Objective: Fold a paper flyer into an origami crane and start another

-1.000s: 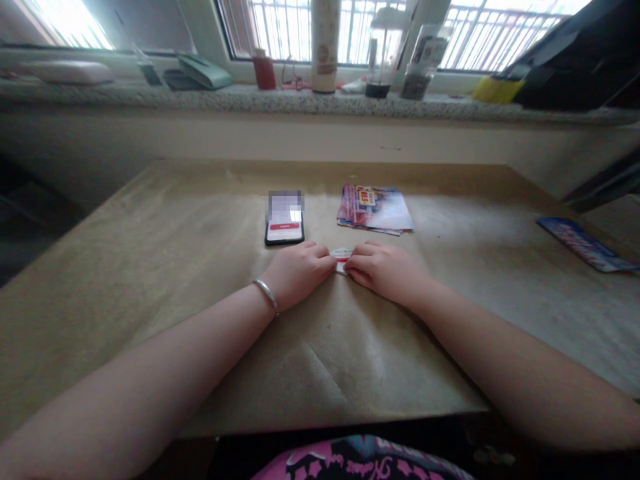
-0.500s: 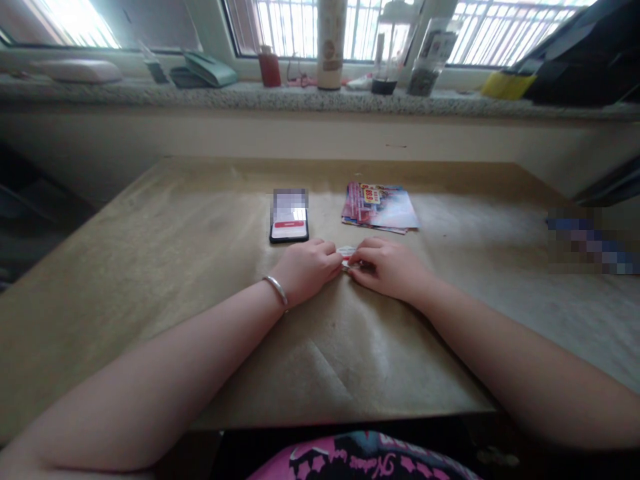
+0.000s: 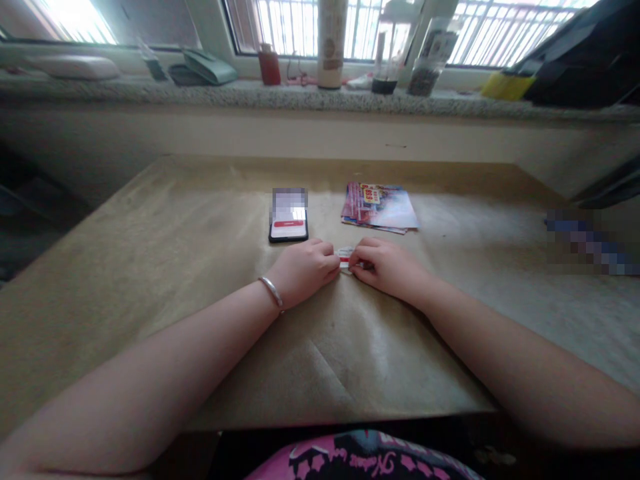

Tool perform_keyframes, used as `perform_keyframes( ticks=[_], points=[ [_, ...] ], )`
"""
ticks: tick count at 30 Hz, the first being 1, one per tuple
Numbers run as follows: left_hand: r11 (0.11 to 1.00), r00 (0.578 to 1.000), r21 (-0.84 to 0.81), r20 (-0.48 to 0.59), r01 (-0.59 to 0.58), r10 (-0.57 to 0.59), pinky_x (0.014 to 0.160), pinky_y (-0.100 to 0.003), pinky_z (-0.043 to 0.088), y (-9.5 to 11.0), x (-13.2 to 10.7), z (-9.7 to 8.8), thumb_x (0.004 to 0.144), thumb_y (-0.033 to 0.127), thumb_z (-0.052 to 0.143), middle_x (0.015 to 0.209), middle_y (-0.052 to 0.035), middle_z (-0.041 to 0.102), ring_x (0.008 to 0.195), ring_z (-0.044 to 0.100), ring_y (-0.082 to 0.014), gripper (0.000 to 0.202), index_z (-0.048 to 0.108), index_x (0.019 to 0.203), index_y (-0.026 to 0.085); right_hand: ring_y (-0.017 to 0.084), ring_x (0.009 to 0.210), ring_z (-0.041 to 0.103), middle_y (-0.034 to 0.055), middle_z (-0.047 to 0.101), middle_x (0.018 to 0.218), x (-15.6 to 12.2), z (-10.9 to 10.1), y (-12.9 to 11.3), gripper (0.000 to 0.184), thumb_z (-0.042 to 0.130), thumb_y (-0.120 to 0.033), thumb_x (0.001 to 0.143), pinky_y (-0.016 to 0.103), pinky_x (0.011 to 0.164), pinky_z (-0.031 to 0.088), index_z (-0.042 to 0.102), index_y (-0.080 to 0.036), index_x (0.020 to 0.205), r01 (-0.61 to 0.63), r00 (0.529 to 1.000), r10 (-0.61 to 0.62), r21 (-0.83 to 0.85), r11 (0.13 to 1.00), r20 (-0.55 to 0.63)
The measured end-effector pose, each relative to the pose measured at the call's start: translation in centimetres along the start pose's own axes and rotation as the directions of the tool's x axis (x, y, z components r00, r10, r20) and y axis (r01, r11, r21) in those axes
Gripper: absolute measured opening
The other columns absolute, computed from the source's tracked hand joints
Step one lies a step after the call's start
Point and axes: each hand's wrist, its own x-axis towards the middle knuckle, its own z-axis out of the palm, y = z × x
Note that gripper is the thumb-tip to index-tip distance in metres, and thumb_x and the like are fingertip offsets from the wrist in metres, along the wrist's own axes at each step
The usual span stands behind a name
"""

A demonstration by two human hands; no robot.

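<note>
A small white and red piece of paper (image 3: 345, 257) lies between my two hands, low over the table, partly covered by fingers. My left hand (image 3: 307, 267), with a silver bangle (image 3: 271, 291) at the wrist, has its fingers closed on the paper's left end. Opposite it, my right hand (image 3: 387, 270) pinches the right end between thumb and fingers. Just beyond my left hand a phone (image 3: 289, 232) lies flat with its screen lit. Beyond my right hand rests a loose stack of colourful printed leaflets (image 3: 383, 208).
A tan cover spreads over the table (image 3: 220, 220). Along the stone windowsill (image 3: 280, 100) stand a red bottle (image 3: 269, 65), a tall cream bottle (image 3: 331, 50), a green case (image 3: 210, 67) and a yellow item (image 3: 509, 85). A blurred blue object (image 3: 590, 243) is at the right edge.
My left hand has shifted slightly left, and a little more of the small paper shows between my hands. The phone and leaflets stay in place.
</note>
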Motion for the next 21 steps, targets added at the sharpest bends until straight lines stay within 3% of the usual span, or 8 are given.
perform_keyframes(
  ticks=[8, 11, 17, 21],
  points=[
    [0.997, 0.997, 0.034, -0.006, -0.073, 0.073, 0.061, -0.028, 0.042, 0.27, -0.39, -0.71, 0.093, 0.025, 0.05, 0.081, -0.0049, 0.063, 0.073, 0.056, -0.0174, 0.023, 0.067, 0.08, 0.016, 0.017, 0.078, 0.056, 0.0063, 0.065, 0.086, -0.23, -0.75, 0.46, 0.022, 0.05, -0.024, 0.089, 0.027, 0.067, 0.037, 0.069, -0.019, 0.081, 0.179, 0.984, -0.176, -0.088, 0.98, 0.041],
    [0.994, 0.995, 0.042, -0.015, -0.097, 0.097, 0.063, -0.027, 0.044, 0.26, -0.5, -0.73, 0.092, 0.023, 0.05, 0.081, -0.0051, 0.063, 0.074, 0.056, -0.0169, 0.021, 0.066, 0.083, 0.015, 0.017, 0.076, 0.055, 0.0065, 0.063, 0.083, -0.22, -0.75, 0.33, 0.019, 0.051, -0.025, 0.088, 0.027, 0.064, 0.036, 0.067, -0.018, 0.081, 0.116, 0.993, -0.114, -0.083, 0.99, 0.03],
    [0.993, 0.993, 0.045, -0.022, -0.112, 0.113, 0.065, -0.026, 0.046, 0.1, -0.54, -0.58, 0.094, 0.024, 0.047, 0.08, -0.0057, 0.062, 0.074, 0.056, -0.0159, 0.022, 0.064, 0.083, 0.014, 0.013, 0.07, 0.052, 0.0033, 0.058, 0.076, -0.01, -0.36, 0.22, 0.015, 0.056, -0.02, 0.084, 0.024, 0.063, 0.037, 0.061, -0.016, 0.07, -0.061, 0.998, 0.059, 0.146, 0.987, 0.02],
    [0.991, 0.991, 0.031, -0.007, -0.133, 0.133, 0.065, -0.025, 0.046, -0.4, -0.64, -0.39, 0.092, 0.016, 0.049, 0.079, -0.0045, 0.063, 0.075, 0.058, -0.0158, 0.017, 0.065, 0.095, 0.016, 0.013, 0.067, 0.05, 0.0016, 0.056, 0.07, 0.23, -0.17, 0.06, 0.015, 0.058, -0.017, 0.082, 0.024, 0.062, 0.035, 0.059, -0.017, 0.068, -0.133, 0.991, 0.13, 0.149, 0.98, 0.031]
  ],
)
